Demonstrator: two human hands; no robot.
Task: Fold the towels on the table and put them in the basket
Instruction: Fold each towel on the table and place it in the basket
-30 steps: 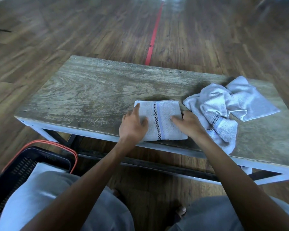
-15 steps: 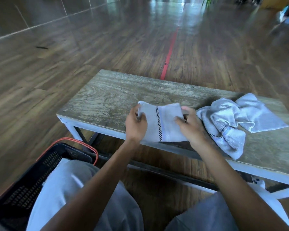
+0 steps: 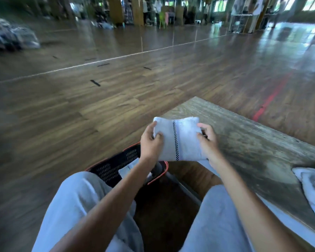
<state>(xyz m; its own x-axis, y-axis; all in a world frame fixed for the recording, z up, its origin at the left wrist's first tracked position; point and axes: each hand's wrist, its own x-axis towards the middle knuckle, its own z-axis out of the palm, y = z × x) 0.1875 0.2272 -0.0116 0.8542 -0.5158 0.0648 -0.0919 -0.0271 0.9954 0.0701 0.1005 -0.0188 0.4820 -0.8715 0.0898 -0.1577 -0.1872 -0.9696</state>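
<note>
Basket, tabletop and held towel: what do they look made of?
Basket: likely black plastic, matte, slotted walls, orange rim.
Tabletop: wood or wood-look board, dull, weathered grain.
Towel: probably white cotton terry, fuzzy pile, checked stripe.

L grip point(image 3: 150, 144) pinching towel point(image 3: 182, 140) edge, R grip point(image 3: 207, 142) same, both forearms fwd

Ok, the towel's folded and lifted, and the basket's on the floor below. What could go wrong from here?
1. The left hand and right hand grip the folded towel only at its side edges, so the fold may sag open on the way down.
2. The basket is partly hidden behind the left forearm and knee; the towel could catch its orange rim or land askew on the towel already inside.
</note>
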